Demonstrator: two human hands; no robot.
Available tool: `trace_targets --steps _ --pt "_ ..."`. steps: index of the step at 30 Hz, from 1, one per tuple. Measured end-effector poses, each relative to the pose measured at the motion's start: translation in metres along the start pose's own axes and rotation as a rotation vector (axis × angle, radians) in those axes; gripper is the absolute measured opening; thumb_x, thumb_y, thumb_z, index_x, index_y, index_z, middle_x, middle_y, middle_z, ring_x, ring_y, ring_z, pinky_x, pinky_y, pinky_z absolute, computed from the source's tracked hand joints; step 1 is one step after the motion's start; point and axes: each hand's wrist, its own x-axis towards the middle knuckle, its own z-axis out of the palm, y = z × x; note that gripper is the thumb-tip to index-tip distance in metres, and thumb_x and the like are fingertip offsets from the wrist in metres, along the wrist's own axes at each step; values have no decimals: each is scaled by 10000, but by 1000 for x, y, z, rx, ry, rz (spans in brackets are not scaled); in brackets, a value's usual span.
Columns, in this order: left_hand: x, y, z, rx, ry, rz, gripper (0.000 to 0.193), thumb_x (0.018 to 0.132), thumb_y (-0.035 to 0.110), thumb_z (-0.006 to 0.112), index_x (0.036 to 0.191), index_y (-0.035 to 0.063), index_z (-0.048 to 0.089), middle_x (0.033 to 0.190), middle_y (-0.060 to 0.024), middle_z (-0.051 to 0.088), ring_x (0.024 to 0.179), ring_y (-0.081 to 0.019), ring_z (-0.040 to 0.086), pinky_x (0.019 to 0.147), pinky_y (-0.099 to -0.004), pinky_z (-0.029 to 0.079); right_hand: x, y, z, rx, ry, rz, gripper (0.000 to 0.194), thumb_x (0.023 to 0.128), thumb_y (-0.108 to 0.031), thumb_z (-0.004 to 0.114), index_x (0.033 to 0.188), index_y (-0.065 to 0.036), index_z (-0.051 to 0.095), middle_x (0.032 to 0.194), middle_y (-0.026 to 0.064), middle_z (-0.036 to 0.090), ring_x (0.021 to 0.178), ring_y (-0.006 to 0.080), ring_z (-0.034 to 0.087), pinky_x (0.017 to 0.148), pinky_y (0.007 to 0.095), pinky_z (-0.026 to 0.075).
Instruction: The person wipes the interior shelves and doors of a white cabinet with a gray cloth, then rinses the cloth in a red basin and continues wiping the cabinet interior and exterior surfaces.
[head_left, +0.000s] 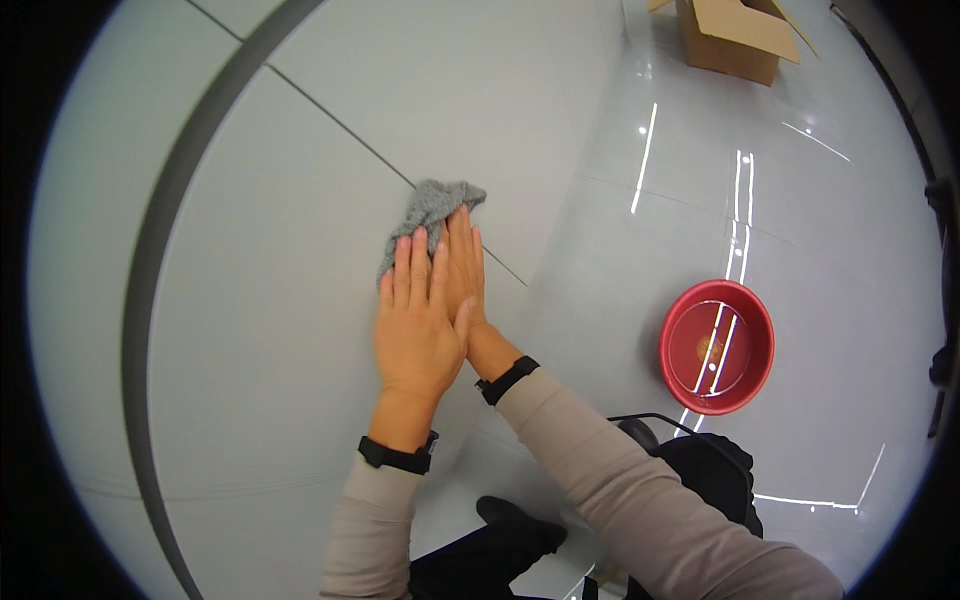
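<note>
A crumpled grey cloth (439, 202) lies against the pale panelled wall (300, 300), over a thin dark seam. My left hand (416, 330) is stretched flat, its fingertips on the lower part of the cloth. Partly beneath it, my right hand (466, 274) presses with straight fingers on the cloth's right side. The two hands overlap, and part of the right palm is hidden. Each wrist wears a black band.
To the right, a red basin (761, 345) holding clear water stands on the glossy tiled floor (615, 292). An open cardboard box (731, 49) sits farther up. A dark grey strip (139, 300) curves along the wall at left. My dark shoe (499, 510) shows below.
</note>
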Motion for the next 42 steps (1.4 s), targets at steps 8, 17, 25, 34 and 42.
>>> trace_targets --steps 8,17,25,34,42 --pt "-15 27 134 -112 -331 50 708 1010 406 525 1588 36 349 1676 -131 305 1565 -268 234 1262 -445 202 -68 105 37 177 -111 375 733 990 -423 564 1507 68 398 1646 246 253 1571 384 140 1265 519 139" --pt "5 19 184 -65 -706 55 713 1058 481 412 1604 33 313 1685 -117 291 1577 -234 196 1285 -399 148 -122 164 40 78 -221 648 679 988 -372 557 1478 79 426 1633 254 273 1564 393 160 1260 522 163" --pt "4 29 156 -63 -634 -20 711 1045 464 461 1583 15 344 1664 -149 326 1569 -274 220 1278 -427 164 -113 143 38 100 -212 583 631 986 -326 550 1452 88 451 1621 261 290 1557 402 177 1256 524 185" --pt "5 14 150 -224 -539 -101 747 992 441 572 1556 -10 380 1644 -170 355 1557 -299 255 1265 -458 198 -97 121 42 106 -209 526 579 984 -275 542 1423 98 479 1608 268 309 1550 412 197 1251 527 209" --pt "-42 -8 22 -176 -202 -130 718 989 372 615 1547 -17 388 1656 -181 325 1557 -346 250 1237 -520 228 -64 21 47 315 -61 134 535 983 -230 535 1397 108 504 1596 275 327 1543 421 214 1246 530 230"
